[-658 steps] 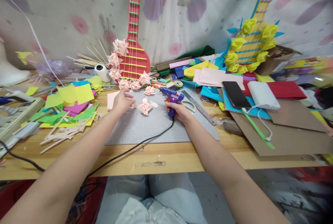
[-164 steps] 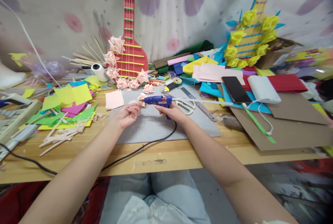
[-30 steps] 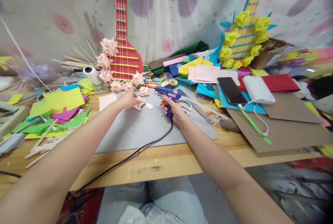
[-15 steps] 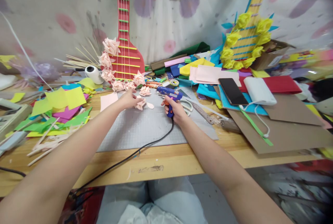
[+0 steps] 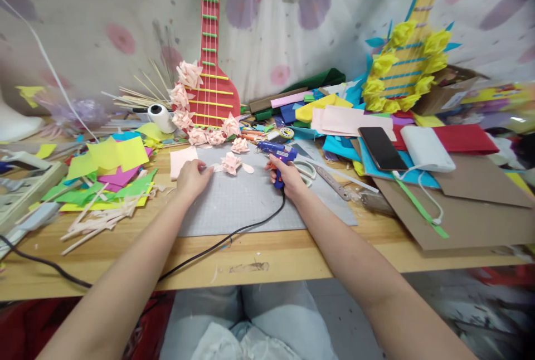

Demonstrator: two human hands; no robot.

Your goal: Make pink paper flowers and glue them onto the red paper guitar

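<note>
My left hand (image 5: pixel 191 178) rests on the grey cutting mat (image 5: pixel 251 207), fingers curled and pinching a small pale pink paper petal (image 5: pixel 212 168). Just right of it a pink paper flower (image 5: pixel 231 163) lies on the mat, with another loose petal (image 5: pixel 248 168) beside it. My right hand (image 5: pixel 288 179) grips the handle of a blue hot glue gun (image 5: pixel 278 152), which stands upright on the mat with its nozzle pointing left toward the flower. Its black cord (image 5: pixel 217 243) runs off the table's front edge.
A red cardboard guitar (image 5: pixel 213 92) edged with pink flowers leans on the back wall; a yellow-flowered one (image 5: pixel 407 62) stands at right. Coloured paper scraps (image 5: pixel 106 168) lie left. Scissors (image 5: pixel 307 169), a ruler (image 5: pixel 332 181), a phone (image 5: pixel 380 148) and brown cardboard (image 5: pixel 460 209) lie right.
My left hand has pulled back from the pink flower toward me and to the left, leaving the flower on the mat. My right hand keeps hold of the glue gun.
</note>
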